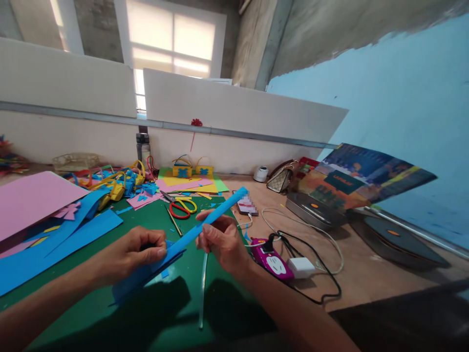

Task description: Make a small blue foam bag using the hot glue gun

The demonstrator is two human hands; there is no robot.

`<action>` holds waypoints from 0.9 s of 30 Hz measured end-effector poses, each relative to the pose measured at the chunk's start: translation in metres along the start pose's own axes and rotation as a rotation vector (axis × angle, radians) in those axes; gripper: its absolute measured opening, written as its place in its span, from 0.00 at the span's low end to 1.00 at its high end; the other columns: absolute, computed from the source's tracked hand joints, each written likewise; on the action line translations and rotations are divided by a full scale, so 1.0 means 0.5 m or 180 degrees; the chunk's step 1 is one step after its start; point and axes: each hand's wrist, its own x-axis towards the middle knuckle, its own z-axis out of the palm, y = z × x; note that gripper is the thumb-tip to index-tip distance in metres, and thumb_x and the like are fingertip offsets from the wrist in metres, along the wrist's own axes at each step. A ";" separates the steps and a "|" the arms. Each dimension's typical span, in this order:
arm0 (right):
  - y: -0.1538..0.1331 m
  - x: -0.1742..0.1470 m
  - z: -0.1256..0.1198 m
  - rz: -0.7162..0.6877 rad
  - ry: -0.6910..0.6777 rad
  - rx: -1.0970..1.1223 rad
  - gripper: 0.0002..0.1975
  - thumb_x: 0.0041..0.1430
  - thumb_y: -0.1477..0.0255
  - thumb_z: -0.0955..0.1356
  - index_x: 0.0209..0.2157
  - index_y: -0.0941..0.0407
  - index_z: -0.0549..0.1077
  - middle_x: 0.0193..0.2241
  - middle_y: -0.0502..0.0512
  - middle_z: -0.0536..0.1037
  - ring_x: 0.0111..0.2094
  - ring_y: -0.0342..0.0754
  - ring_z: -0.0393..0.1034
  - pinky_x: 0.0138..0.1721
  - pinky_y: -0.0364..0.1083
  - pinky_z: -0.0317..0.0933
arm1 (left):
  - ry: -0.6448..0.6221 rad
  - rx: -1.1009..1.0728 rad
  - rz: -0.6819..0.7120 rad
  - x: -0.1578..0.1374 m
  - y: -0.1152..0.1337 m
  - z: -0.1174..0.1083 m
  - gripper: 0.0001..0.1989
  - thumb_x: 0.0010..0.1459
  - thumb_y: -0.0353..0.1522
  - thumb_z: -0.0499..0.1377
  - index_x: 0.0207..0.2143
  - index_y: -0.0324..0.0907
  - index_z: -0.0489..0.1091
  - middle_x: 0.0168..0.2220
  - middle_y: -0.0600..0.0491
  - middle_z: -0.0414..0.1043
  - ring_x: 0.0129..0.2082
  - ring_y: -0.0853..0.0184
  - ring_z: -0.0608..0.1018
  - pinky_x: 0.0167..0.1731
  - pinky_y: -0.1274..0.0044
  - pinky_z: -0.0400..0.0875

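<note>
My left hand pinches a folded blue paper piece between thumb and fingers above the green cutting mat. A long blue paper strip runs from it up to the right. My right hand is closed on the middle of that strip, thumb on top. Below the right hand a thin translucent stick extends downward; whether the hand touches it I cannot tell. Beyond the hands lie scissors with red and yellow handles and a thin pointed tool.
Pink sheets, blue sheets and paper scraps spread over the left. Small yellow paper bags stand at the back. Right are a phone, a purple power strip, looping cables, dark cases and a handbag.
</note>
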 end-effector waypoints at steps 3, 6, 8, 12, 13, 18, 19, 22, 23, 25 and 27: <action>0.003 0.002 -0.001 -0.0018 -0.0021 0.0020 0.08 0.45 0.68 0.72 0.29 0.56 0.74 0.11 0.41 0.67 0.12 0.37 0.58 0.22 0.42 0.61 | -0.0038 -0.0089 -0.0032 0.001 -0.001 0.000 0.18 0.54 0.44 0.51 0.21 0.40 0.55 0.22 0.58 0.50 0.24 0.72 0.54 0.24 0.78 0.48; 0.006 0.003 -0.002 -0.0031 -0.0026 0.0032 0.08 0.45 0.68 0.72 0.29 0.56 0.74 0.11 0.42 0.68 0.12 0.37 0.59 0.22 0.42 0.62 | -0.0083 -0.0176 -0.0078 0.002 -0.002 0.000 0.18 0.54 0.44 0.51 0.20 0.40 0.55 0.22 0.58 0.49 0.24 0.72 0.54 0.24 0.77 0.48; 0.008 0.002 -0.003 -0.0033 -0.0027 0.0028 0.09 0.46 0.68 0.72 0.29 0.56 0.74 0.12 0.42 0.68 0.13 0.37 0.60 0.22 0.42 0.62 | -0.0109 -0.0227 -0.0100 0.002 -0.003 0.000 0.19 0.53 0.45 0.52 0.20 0.40 0.55 0.22 0.58 0.49 0.24 0.72 0.53 0.24 0.78 0.48; 0.010 0.000 -0.004 -0.0022 -0.0023 -0.0027 0.09 0.46 0.67 0.72 0.29 0.56 0.73 0.12 0.42 0.69 0.13 0.38 0.61 0.23 0.42 0.63 | -0.0125 -0.0353 -0.0115 0.003 -0.009 0.000 0.19 0.53 0.45 0.53 0.20 0.40 0.55 0.22 0.58 0.49 0.24 0.72 0.53 0.24 0.78 0.48; 0.010 -0.001 -0.004 -0.0005 -0.0014 -0.0051 0.10 0.46 0.66 0.72 0.29 0.56 0.73 0.12 0.42 0.69 0.13 0.38 0.61 0.23 0.43 0.63 | -0.0126 -0.0390 -0.0129 0.003 -0.012 0.001 0.19 0.53 0.45 0.53 0.20 0.40 0.55 0.22 0.58 0.49 0.24 0.72 0.53 0.24 0.78 0.48; 0.012 -0.004 -0.005 0.0021 0.0022 -0.0120 0.10 0.46 0.65 0.72 0.28 0.56 0.72 0.12 0.42 0.69 0.13 0.38 0.62 0.22 0.42 0.61 | -0.0175 -0.0427 -0.0236 0.003 -0.016 0.000 0.21 0.52 0.47 0.54 0.20 0.40 0.56 0.20 0.59 0.49 0.23 0.72 0.53 0.23 0.79 0.48; 0.013 -0.004 -0.005 0.0018 0.0017 -0.0120 0.10 0.46 0.65 0.72 0.28 0.56 0.72 0.12 0.42 0.69 0.13 0.38 0.62 0.21 0.42 0.60 | -0.0173 -0.0413 -0.0252 0.003 -0.015 0.000 0.21 0.51 0.48 0.54 0.20 0.40 0.56 0.20 0.59 0.49 0.23 0.72 0.53 0.23 0.79 0.48; 0.013 -0.003 -0.004 0.0029 0.0033 -0.0121 0.11 0.44 0.64 0.73 0.28 0.56 0.72 0.12 0.42 0.69 0.13 0.38 0.62 0.21 0.42 0.59 | -0.0149 -0.0436 -0.0280 0.003 -0.012 0.001 0.22 0.51 0.49 0.54 0.20 0.40 0.56 0.20 0.59 0.49 0.23 0.72 0.53 0.22 0.79 0.48; 0.012 -0.002 -0.003 0.0042 0.0051 -0.0128 0.12 0.43 0.63 0.73 0.27 0.56 0.72 0.12 0.42 0.69 0.13 0.38 0.62 0.21 0.42 0.59 | -0.0151 -0.0466 -0.0276 0.003 -0.011 0.002 0.22 0.51 0.49 0.54 0.19 0.40 0.56 0.20 0.59 0.49 0.22 0.72 0.53 0.22 0.79 0.48; 0.009 -0.002 0.000 0.0097 0.0097 -0.0157 0.13 0.40 0.64 0.74 0.27 0.56 0.72 0.12 0.43 0.70 0.14 0.39 0.63 0.20 0.41 0.59 | -0.0176 -0.0524 -0.0265 0.003 -0.011 0.005 0.22 0.51 0.49 0.54 0.19 0.40 0.56 0.20 0.58 0.49 0.22 0.72 0.53 0.22 0.79 0.49; 0.004 -0.002 0.004 0.0212 0.0086 -0.0249 0.13 0.37 0.65 0.76 0.25 0.55 0.73 0.13 0.43 0.70 0.15 0.39 0.63 0.19 0.40 0.58 | -0.0206 -0.0617 -0.0261 0.003 -0.012 0.007 0.22 0.51 0.48 0.54 0.19 0.40 0.56 0.20 0.59 0.50 0.22 0.73 0.52 0.22 0.80 0.49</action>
